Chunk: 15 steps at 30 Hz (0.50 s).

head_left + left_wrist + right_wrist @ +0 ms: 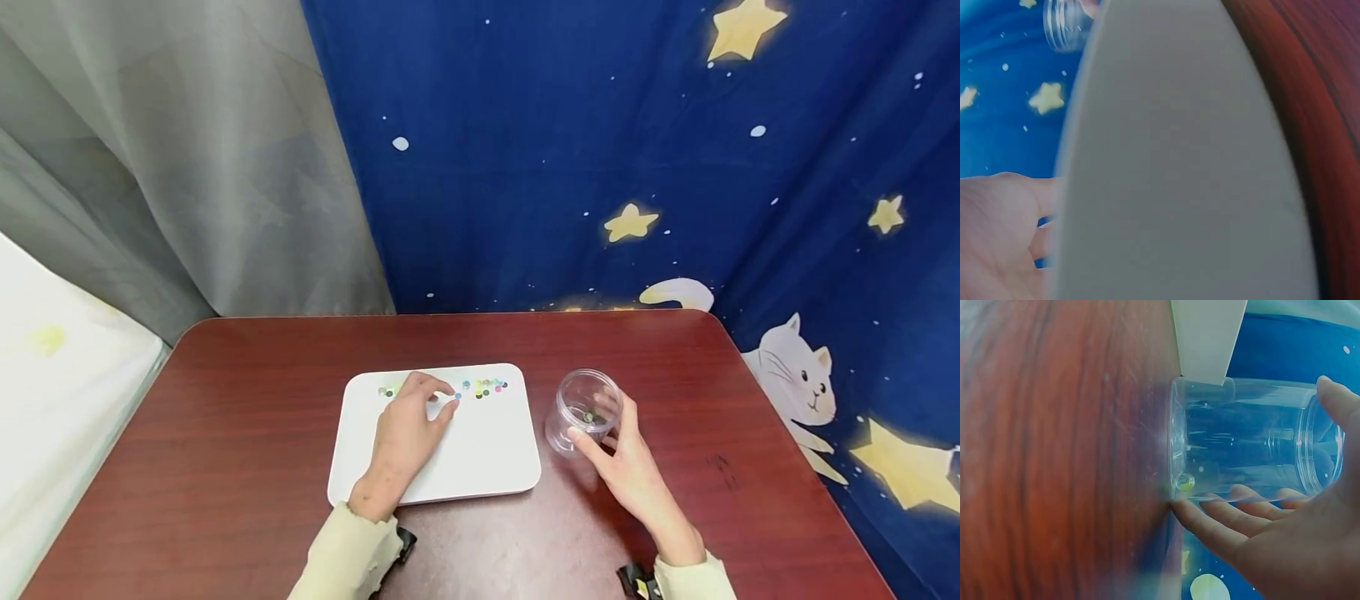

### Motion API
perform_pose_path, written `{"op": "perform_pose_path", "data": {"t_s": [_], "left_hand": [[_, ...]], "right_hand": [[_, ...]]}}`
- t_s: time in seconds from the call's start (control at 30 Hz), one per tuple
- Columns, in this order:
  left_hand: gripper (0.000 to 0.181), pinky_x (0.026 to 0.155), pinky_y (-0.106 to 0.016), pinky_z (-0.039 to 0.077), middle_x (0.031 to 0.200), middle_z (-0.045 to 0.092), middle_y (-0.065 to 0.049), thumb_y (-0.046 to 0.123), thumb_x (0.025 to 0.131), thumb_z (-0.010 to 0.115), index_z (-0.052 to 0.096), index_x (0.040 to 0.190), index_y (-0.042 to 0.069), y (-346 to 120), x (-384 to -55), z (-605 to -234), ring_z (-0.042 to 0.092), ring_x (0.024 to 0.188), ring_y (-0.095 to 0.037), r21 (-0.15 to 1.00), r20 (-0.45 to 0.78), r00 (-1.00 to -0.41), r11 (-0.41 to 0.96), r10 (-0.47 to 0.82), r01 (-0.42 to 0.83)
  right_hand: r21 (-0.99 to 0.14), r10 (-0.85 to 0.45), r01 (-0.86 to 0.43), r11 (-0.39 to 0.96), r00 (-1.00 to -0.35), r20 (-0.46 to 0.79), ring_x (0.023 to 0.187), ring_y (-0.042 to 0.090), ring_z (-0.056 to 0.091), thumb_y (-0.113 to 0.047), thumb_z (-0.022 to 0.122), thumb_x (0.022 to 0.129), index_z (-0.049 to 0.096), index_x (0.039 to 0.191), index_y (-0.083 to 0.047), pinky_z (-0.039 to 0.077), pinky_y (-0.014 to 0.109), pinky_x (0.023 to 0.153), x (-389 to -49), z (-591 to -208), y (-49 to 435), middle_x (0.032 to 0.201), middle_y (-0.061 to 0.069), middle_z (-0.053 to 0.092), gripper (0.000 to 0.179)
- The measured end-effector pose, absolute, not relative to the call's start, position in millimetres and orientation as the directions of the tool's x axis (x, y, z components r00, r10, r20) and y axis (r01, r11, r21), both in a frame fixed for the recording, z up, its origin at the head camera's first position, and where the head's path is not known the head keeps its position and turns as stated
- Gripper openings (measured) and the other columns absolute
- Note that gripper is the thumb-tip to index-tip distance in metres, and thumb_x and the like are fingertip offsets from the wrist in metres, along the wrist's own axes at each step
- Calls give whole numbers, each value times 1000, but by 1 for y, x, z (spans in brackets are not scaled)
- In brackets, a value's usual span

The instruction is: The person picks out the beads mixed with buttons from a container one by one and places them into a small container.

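Observation:
In the head view my left hand (408,429) is over the white tray (480,458), index finger and thumb tips close together beside a small blue bead (458,396). Whether they pinch it is too small to tell. Small coloured beads (491,386) lie along the tray's far side. To the right of the tray, my right hand (633,467) holds a clear plastic jar (558,425), thumb at its rim and fingers along its side. The jar stands upright and uncapped on the table; a greenish bead (1185,482) shows at its bottom. In the left wrist view the tray (1179,156) hides the left fingertips.
Tray and jar stand on a dark red wooden table (247,433). Behind the table hang a grey curtain (247,167) and a blue star-patterned curtain (517,167). A white cloth (60,400) hangs along the left side.

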<state>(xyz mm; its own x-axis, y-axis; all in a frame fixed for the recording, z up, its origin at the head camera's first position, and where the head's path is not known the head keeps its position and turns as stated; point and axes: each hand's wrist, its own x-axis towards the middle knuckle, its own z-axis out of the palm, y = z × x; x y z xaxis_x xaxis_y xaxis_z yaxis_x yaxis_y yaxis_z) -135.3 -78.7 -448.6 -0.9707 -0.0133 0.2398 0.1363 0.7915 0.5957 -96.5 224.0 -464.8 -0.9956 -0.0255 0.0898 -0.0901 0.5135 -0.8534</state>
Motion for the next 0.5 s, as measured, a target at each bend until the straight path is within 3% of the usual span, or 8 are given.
{"op": "perform_pose_path", "data": {"t_s": [0.2,0.5], "left_hand": [[18,75,-48,58,119,68,-4,21,91,80,77,108,15,-100,-137,-457,70,103,-27,562,206,-977,824,-61,67],[31,98,-51,55,131,65,-14,16,90,79,73,118,4,-111,-139,-462,60,127,-34,532,169,-983,846,-66,35]], "right_hand": [[-852,-25,-96,515,-995,97,143,41,52,-24,74,98,20,158,-10,51,62,105,-96,-465,224,156,19,45,82],[-860,4,-61,507,-997,73,142,41,52,-25,79,94,20,158,-10,46,63,110,-97,-463,223,155,21,46,88]]}}
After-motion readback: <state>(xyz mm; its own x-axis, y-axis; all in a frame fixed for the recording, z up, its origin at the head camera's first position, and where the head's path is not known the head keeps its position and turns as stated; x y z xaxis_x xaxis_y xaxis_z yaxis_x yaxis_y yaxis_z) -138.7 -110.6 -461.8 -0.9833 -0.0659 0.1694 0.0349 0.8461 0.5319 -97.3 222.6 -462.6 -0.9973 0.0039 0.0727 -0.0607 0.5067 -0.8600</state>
